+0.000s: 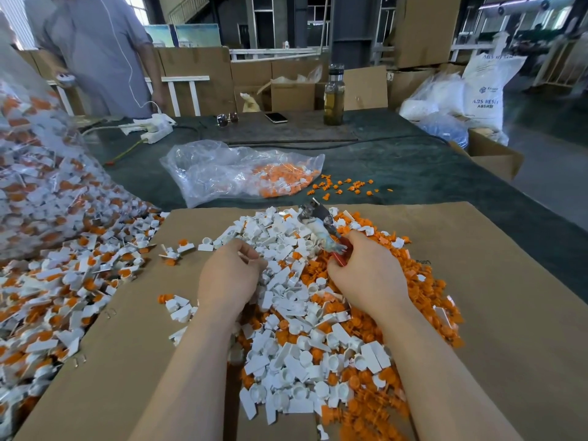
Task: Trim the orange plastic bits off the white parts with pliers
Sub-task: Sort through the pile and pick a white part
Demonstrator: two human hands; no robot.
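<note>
Right hand (366, 275): fingers curled round the red handles of the pliers (321, 227), gripping them. The tool's metal head points up and away, tilted toward the left, above the far edge of the heap; the head is blurred and whether its jaws are together cannot be determined.

Left hand (229, 275): fingers curled downward into the white parts (286, 300), fingertips among them. Whether it actually has hold of a piece cannot be told, as the fingertips are hidden.

The white parts form a mound between and in front of both hands, lying on a sheet of brown cardboard (493, 313) spread over the worktop (397, 160), which has a dark green covering. Loose orange bits (366, 409) lie mostly to the right side and near edge of the mound, mixed with the white pieces where the two meet.

To the left, untrimmed pieces (47, 297), white with orange still attached, spill across the cardboard's edge from a large clear bag (31, 170). Beyond the cardboard a second clear bag (238, 170) lies flat, holding more orange and white pieces, with a few orange scraps (346, 186) scattered just beside its right end.

At the far side of the worktop stand a bottle (334, 97) of yellowish liquid, a phone (276, 117) and sunglasses (227, 118). A person in a grey shirt (98, 52) stands behind the far left corner.
</note>
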